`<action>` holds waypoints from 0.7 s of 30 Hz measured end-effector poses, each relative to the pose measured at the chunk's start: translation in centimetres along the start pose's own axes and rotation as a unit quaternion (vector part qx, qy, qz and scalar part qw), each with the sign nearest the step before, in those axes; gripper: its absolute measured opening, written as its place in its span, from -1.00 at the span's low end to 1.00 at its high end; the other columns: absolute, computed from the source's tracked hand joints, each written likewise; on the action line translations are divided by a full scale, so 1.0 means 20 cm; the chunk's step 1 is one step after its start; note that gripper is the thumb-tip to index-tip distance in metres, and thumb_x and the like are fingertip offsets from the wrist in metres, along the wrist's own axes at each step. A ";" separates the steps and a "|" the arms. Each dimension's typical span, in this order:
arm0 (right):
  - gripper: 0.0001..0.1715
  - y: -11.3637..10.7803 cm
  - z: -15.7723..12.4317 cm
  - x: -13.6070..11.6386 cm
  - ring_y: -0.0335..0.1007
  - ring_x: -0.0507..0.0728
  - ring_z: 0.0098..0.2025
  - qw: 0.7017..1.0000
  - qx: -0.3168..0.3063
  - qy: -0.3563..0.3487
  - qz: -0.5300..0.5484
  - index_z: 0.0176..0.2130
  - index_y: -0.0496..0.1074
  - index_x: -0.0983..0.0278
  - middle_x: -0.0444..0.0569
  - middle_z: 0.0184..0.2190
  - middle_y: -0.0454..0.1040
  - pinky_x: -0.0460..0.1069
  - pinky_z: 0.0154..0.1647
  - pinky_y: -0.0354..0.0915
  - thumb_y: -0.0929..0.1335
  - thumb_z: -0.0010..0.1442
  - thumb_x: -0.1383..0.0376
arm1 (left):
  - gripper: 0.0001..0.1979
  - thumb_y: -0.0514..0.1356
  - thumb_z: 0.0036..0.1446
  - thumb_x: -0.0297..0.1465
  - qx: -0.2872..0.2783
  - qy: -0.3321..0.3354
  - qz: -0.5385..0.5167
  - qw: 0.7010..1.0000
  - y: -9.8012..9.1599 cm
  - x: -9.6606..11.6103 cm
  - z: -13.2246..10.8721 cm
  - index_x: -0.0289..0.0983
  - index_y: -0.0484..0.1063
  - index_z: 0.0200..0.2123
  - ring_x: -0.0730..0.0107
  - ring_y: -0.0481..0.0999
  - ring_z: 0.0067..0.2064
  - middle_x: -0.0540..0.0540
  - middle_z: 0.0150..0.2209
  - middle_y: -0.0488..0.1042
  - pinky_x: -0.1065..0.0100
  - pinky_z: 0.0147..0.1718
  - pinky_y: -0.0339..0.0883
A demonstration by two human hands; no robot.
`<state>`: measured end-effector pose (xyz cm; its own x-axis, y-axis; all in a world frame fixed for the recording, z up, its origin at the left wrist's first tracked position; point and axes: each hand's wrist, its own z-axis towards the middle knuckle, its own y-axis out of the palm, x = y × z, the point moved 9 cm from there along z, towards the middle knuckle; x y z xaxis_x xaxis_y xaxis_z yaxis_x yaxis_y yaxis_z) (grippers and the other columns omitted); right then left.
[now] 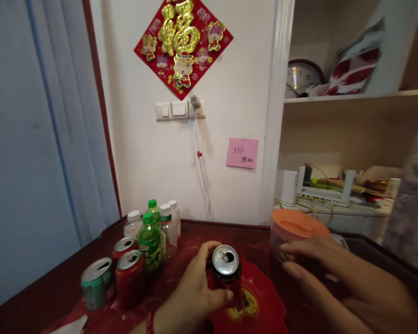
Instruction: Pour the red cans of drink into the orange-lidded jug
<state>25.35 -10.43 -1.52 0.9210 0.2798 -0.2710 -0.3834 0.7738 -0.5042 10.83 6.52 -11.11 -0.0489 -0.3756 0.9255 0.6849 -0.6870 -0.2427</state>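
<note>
- left hand [191,290] wrapped around a red aluminium drink can [226,273], upright over a red plastic plate [264,306], near centre of the dark wooden table [48,292].
- right hand [320,269], fingers spread flat, touching a clear jug with orange lid [294,229], right of the can.
- cans and green bottles [149,243] grouped far left.

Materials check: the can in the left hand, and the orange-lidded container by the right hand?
Can: looks like aluminium, with a shiny silver top, a pull tab and a printed red wall. Container: probably plastic, with a matte orange lid over a clear body, though motion blur leaves that uncertain.
</note>
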 end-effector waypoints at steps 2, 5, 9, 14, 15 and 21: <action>-0.77 0.14 0.05 0.04 0.53 0.17 -0.26 0.994 -0.077 0.059 0.057 -0.12 0.54 0.10 -0.07 -0.21 0.55 -0.04 -0.32 0.46 0.29 0.42 0.14 | -0.34 0.37 -0.23 -0.46 -0.016 -0.007 -0.007 1.000 0.07 -0.08 0.06 -0.26 0.30 0.02 0.02 0.45 0.03 -0.17 -0.02 0.48 0.14 0.04 0.33; -0.75 0.29 0.04 0.12 0.49 0.15 -0.24 0.983 -0.131 0.103 0.075 -0.19 0.52 0.15 -0.10 -0.25 0.53 -0.02 -0.25 0.39 0.26 0.39 0.20 | -0.36 0.34 -0.25 -0.50 -0.028 -0.009 -0.006 1.000 0.12 -0.19 0.10 -0.26 0.32 0.00 0.04 0.47 0.02 -0.17 -0.03 0.49 0.16 0.03 0.33; -0.80 0.18 0.02 0.20 0.49 0.13 -0.22 0.992 -0.023 0.103 0.067 -0.17 0.53 0.11 -0.14 -0.23 0.53 -0.06 -0.26 0.35 0.31 0.41 0.16 | -0.28 0.36 -0.23 -0.48 -0.043 -0.014 0.007 0.999 0.12 -0.34 0.12 -0.25 0.30 0.10 -0.02 0.48 0.08 -0.20 0.04 0.49 0.12 0.11 0.33; -0.69 -0.26 -0.06 0.40 0.44 0.24 -0.14 0.947 0.273 0.159 -0.054 -0.12 0.53 0.13 -0.05 -0.15 0.52 0.05 -0.11 0.30 0.36 0.33 -0.01 | -0.16 0.39 -0.17 -0.36 -0.052 -0.004 0.024 0.998 0.10 -0.46 0.11 -0.22 0.23 0.24 -0.13 0.37 0.25 -0.26 0.20 0.42 0.04 0.26 0.21; -0.62 -0.30 -0.08 0.48 0.43 0.27 -0.12 0.937 0.291 0.185 -0.064 -0.11 0.53 0.15 -0.02 -0.13 0.51 0.09 -0.08 0.28 0.36 0.29 -0.05 | -0.17 0.39 -0.14 -0.33 -0.057 0.004 0.029 0.998 0.10 -0.47 0.11 -0.22 0.24 0.24 -0.14 0.37 0.26 -0.26 0.21 0.42 0.02 0.28 0.20; -0.24 -0.16 -0.25 1.02 0.38 0.37 0.02 0.894 0.290 0.338 0.043 -0.02 0.52 0.28 0.08 -0.02 0.50 0.17 0.03 0.26 0.36 0.12 -0.26 | -0.14 0.42 -0.12 -0.21 -0.037 0.020 0.033 0.999 0.11 -0.57 0.12 -0.21 0.24 0.27 -0.17 0.34 0.31 -0.30 0.29 0.36 -0.05 0.31 0.17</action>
<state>45.04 -10.13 -9.52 0.5636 0.0967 -0.8203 -0.1698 0.9855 -0.0005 14.64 10.90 -21.53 -0.0362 -0.4452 0.8947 0.6327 -0.7032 -0.3243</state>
